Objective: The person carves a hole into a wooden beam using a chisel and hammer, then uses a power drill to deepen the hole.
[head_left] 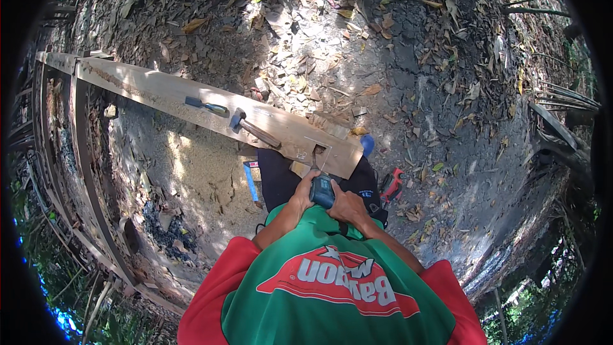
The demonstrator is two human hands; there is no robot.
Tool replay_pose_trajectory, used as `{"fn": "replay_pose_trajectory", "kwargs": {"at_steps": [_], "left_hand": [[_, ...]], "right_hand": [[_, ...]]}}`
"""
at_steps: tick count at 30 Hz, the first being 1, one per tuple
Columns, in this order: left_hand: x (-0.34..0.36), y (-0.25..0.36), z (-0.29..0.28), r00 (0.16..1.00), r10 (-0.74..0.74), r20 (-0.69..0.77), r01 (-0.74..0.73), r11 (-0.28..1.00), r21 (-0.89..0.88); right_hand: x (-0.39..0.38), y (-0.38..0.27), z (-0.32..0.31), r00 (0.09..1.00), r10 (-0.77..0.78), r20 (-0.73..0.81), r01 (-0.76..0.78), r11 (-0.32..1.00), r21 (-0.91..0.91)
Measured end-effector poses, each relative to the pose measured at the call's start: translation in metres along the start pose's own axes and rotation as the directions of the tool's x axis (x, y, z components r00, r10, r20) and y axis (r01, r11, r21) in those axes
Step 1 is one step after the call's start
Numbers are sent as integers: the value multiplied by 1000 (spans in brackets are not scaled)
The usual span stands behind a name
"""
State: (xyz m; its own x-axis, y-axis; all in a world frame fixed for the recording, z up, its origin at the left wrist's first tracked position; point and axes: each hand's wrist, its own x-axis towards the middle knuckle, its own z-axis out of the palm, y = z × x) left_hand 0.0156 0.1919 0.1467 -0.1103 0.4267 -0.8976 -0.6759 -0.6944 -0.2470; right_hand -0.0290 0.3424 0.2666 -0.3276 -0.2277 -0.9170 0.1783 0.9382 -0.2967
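Note:
Both my hands are closed around a dark green and black power drill (322,193) close to my body. My left hand (302,193) wraps its left side, and my right hand (350,208) grips the right side and back. The drill's front points away from me at a squarish hole (318,151) near the right end of a long wooden plank (150,85). Its bit reaches to the hole; how deep is hidden. On the plank, left of the hole, lie a hammer (258,131) with a wooden handle and a chisel (208,107).
A blue-handled tool (251,183) lies on sawdust (198,172) left of my legs. To their right is a red and black power tool (391,186). Beyond the plank's end shows a blue rounded object (367,145). Wooden posts (81,115) stand at the left; dry leaves cover the ground.

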Motion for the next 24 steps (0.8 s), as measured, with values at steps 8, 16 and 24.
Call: {"fn": "replay_pose_trajectory", "kwargs": {"at_steps": [8,16,24], "left_hand": [[-3,3,8,998,-3,-59,8,997,80],[5,3,-3,1000,-10,8,10,995,100],[2,6,6,998,-10,-63,19,988,153]], "right_hand": [[-2,2,9,998,31,-48,-28,997,67],[-4,-1,6,999,26,-32,-24,998,63],[-6,-1,5,998,55,-3,-54,995,82]]}}
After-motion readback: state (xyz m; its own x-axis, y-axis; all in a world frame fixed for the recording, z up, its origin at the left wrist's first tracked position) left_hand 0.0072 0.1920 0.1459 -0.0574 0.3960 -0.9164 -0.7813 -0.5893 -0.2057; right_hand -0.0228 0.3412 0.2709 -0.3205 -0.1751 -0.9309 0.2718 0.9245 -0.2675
